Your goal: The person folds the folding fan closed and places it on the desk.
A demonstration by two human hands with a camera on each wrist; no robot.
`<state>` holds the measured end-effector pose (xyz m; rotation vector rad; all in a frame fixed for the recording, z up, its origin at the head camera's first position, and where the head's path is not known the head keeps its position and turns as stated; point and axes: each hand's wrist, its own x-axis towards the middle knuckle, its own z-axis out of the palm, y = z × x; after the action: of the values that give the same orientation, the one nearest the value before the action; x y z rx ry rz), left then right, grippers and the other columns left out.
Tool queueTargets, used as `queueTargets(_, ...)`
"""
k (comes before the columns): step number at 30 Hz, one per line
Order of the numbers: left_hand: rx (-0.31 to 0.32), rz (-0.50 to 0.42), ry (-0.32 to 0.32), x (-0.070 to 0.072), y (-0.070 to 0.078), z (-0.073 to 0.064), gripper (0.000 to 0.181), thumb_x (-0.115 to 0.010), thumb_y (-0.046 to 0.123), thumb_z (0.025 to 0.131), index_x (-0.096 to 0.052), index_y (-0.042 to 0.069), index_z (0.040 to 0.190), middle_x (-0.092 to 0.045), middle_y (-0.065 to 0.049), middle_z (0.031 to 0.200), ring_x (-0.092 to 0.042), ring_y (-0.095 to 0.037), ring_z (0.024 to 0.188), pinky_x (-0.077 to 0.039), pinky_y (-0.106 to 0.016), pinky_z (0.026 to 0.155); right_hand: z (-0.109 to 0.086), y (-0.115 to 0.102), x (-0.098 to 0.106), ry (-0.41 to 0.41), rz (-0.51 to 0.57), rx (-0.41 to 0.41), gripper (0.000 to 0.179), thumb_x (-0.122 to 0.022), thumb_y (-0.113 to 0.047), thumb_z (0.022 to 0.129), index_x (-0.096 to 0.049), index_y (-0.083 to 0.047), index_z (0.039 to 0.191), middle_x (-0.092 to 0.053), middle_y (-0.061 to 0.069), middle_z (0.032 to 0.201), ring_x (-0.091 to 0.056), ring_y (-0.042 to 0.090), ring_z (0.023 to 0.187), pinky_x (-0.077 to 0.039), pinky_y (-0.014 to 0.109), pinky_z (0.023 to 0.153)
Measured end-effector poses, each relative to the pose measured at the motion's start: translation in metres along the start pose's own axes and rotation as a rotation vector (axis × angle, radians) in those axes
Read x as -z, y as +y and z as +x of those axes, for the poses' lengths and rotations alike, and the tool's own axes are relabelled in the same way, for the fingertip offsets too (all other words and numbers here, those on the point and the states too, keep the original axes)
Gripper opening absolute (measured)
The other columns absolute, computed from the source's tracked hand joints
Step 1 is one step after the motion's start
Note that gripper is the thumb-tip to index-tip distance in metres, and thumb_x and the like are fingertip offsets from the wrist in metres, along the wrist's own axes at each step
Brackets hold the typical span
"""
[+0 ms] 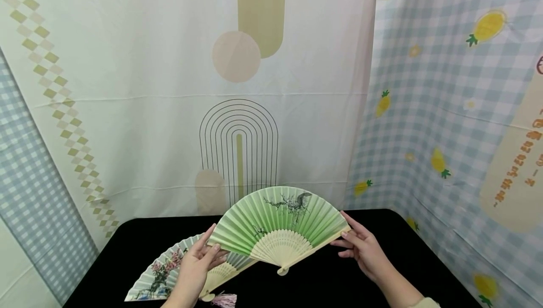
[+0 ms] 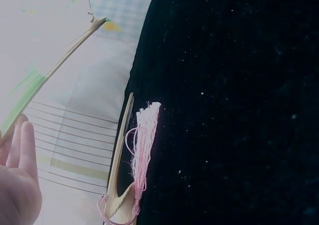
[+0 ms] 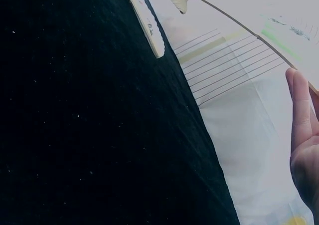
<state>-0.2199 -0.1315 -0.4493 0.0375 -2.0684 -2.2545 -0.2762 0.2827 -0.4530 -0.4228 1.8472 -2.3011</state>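
A green folding fan with a dark branch painting is spread wide and raised above the table. My left hand pinches its left end, thumb in front and fingers behind. Its right end is held between the thumb and fingers of my right hand. Behind my left hand, a white folding fan with pink flowers lies spread on the table, partly hidden by that hand and the green fan. A pink tassel hangs from the white fan's pivot. Both wrist views catch only the edge of the green fan.
A black cloth covers the table. Behind it hangs a pale curtain with arch and circle shapes. To the right is a blue checked curtain with pineapples, and another checked cloth hangs at left.
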Motion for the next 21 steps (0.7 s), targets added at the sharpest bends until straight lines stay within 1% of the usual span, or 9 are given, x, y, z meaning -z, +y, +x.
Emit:
queueTargets(3,-0.007,-0.006,0.007,-0.0019,0.0023,-0.0006,0.057,-0.062,0.024,0.089,-0.038,0.031,0.141,-0.062,-0.02,0.1,-0.064,-0.026,0.098,-0.054,-0.038,0.083,0.0002,-0.001,-0.001,0.004,-0.01,-0.01,0.064,-0.052,-0.017,0.095,-0.018,-0.019,0.149,-0.055,0.002,0.084,-0.065,0.022,0.095,-0.058,0.029,0.066)
queueTargets(7,-0.009,-0.031,0.013,-0.004,0.0044,-0.0008,0.06,-0.064,0.027,0.087,-0.038,0.028,0.14,-0.062,-0.019,0.105,-0.064,-0.024,0.098,-0.055,-0.035,0.081,0.0006,-0.0016,-0.0034,0.007,-0.022,-0.018,0.064,-0.053,-0.018,0.095,-0.02,-0.02,0.149,-0.055,0.004,0.086,-0.066,0.023,0.095,-0.058,0.029,0.066)
queueTargets(10,-0.007,-0.042,0.022,-0.0049,0.0052,-0.0006,0.06,-0.065,0.029,0.086,-0.039,0.027,0.14,-0.063,-0.018,0.109,-0.065,-0.023,0.098,-0.055,-0.034,0.08,0.0011,-0.0008,-0.0044,0.002,-0.025,-0.016,0.064,-0.053,-0.017,0.095,-0.019,-0.018,0.149,-0.057,0.005,0.088,-0.066,0.023,0.094,-0.058,0.029,0.065)
queueTargets(14,-0.012,-0.037,0.041,-0.005,0.0052,-0.0004,0.059,-0.065,0.03,0.086,-0.041,0.027,0.139,-0.063,-0.017,0.11,-0.065,-0.023,0.097,-0.056,-0.034,0.078,0.0015,0.0001,-0.006,-0.001,-0.033,-0.02,0.065,-0.053,-0.017,0.095,-0.018,-0.017,0.149,-0.057,0.004,0.088,-0.066,0.022,0.093,-0.058,0.028,0.063)
queueTargets(16,-0.013,-0.032,0.05,-0.0048,0.0049,-0.0001,0.058,-0.065,0.031,0.086,-0.042,0.027,0.139,-0.064,-0.017,0.108,-0.065,-0.024,0.096,-0.056,-0.033,0.078,0.0013,0.0001,-0.0074,0.003,-0.034,-0.024,0.065,-0.054,-0.017,0.094,-0.02,-0.018,0.149,-0.057,0.003,0.086,-0.066,0.021,0.092,-0.057,0.028,0.062)
queueTargets(21,-0.014,-0.005,0.062,-0.0045,0.0036,0.0008,0.057,-0.065,0.033,0.086,-0.042,0.027,0.138,-0.063,-0.019,0.099,-0.063,-0.03,0.099,-0.056,-0.033,0.077,0.0008,-0.0004,-0.0101,-0.008,-0.049,-0.005,0.063,-0.054,-0.016,0.094,-0.022,-0.017,0.148,-0.06,0.005,0.093,-0.067,0.021,0.09,-0.057,0.027,0.061)
